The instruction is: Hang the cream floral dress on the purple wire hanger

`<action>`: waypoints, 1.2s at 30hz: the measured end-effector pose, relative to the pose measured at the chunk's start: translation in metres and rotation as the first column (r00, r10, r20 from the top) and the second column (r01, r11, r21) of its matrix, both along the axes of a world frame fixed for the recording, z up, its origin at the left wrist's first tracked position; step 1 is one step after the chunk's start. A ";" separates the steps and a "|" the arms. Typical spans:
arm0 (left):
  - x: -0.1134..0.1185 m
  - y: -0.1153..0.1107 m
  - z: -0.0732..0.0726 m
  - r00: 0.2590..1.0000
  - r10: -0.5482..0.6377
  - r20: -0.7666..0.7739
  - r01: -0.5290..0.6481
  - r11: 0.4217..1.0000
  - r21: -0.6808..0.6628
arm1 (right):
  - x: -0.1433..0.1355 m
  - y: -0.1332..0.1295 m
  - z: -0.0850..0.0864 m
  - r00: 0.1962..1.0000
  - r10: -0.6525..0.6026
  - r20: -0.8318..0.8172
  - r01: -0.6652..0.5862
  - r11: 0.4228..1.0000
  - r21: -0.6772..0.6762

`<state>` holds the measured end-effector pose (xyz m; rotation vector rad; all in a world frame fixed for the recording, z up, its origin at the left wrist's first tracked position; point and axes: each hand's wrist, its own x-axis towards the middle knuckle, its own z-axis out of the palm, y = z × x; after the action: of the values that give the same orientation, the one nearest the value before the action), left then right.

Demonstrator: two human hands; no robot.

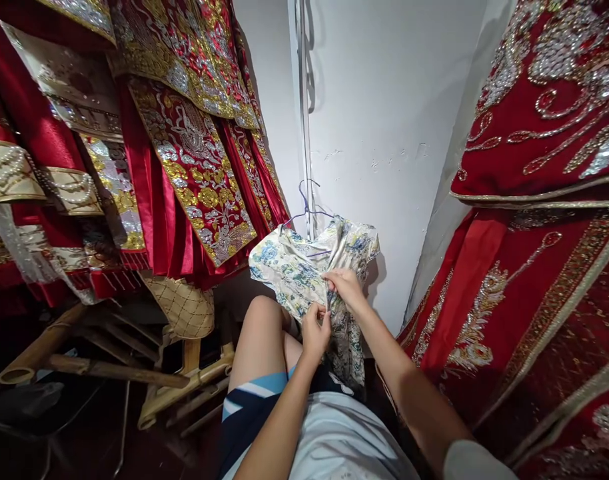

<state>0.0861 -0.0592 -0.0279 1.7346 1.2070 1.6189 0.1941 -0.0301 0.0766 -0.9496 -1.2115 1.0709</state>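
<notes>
In front of me a white floral dress (294,270) with blue and yellow flowers hangs on a thin purple hanger (304,210). My right hand (345,288) pinches the fabric at the front opening, near the middle of the bodice. Slightly lower and to the left, my left hand (316,328) grips the same front edge between thumb and fingers. The cloth between the two hands is drawn into folds. Below them, the lower part of the dress falls in front of my lap, partly hidden by my arms.
Red garments with gold and silver embroidery (199,160) hang at the left. More beaded red garments (544,120) hang close on the right. A bamboo frame (119,367) stands at lower left. Behind the dress are a white wall (384,100) and a narrow vertical strip (300,100).
</notes>
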 end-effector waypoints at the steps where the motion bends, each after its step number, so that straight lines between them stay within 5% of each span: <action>1: -0.002 0.003 -0.002 1.000 0.005 -0.015 -0.005 1.000 -0.005 | -0.001 0.010 0.011 1.000 -0.001 -0.001 0.001 1.000 0.009; 8: -0.017 0.010 -0.012 0.995 -0.027 -0.100 0.020 0.998 -0.064 | -0.014 0.071 0.089 0.997 -0.014 -0.071 0.017 0.999 0.041; 13: -0.023 0.006 -0.004 0.985 -0.104 -0.139 0.093 0.992 -0.084 | -0.020 0.075 0.105 0.995 0.018 -0.094 -0.012 0.998 0.062; 17: -0.032 0.013 0.053 0.977 -0.157 -0.147 0.155 0.988 -0.025 | -0.018 0.067 0.096 0.996 0.052 -0.066 -0.047 0.996 0.077; 21: -0.043 0.036 0.142 0.986 0.018 -0.165 0.029 0.960 0.280 | -0.009 0.057 0.095 0.998 0.070 -0.005 -0.069 0.991 0.112; 24: -0.046 0.059 0.192 0.961 0.136 -0.242 -0.015 0.896 0.445 | -0.003 0.053 0.100 0.997 0.056 0.044 -0.062 0.986 0.154; 28: -0.039 0.078 0.215 0.838 0.206 -0.505 0.056 0.889 0.454 | -0.005 0.060 0.097 0.994 0.000 0.111 -0.024 0.978 0.210; 30: -0.038 0.080 0.218 0.836 0.232 -0.497 0.014 0.897 0.443 | -0.008 0.068 0.087 0.988 -0.064 0.140 0.029 0.971 0.237; 33: -0.053 0.082 0.224 0.963 0.205 -0.177 -0.140 0.936 0.324 | -0.010 0.077 0.065 0.971 -0.149 0.184 0.098 0.960 0.263; 36: -0.091 0.089 0.229 0.955 0.253 0.153 -0.272 0.954 0.122 | -0.004 0.076 0.041 0.958 -0.162 0.235 0.099 0.961 0.257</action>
<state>-0.0047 0.0293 0.2015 1.5663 1.3303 1.9885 0.1898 0.0463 0.1179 -0.9801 -1.4320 0.6896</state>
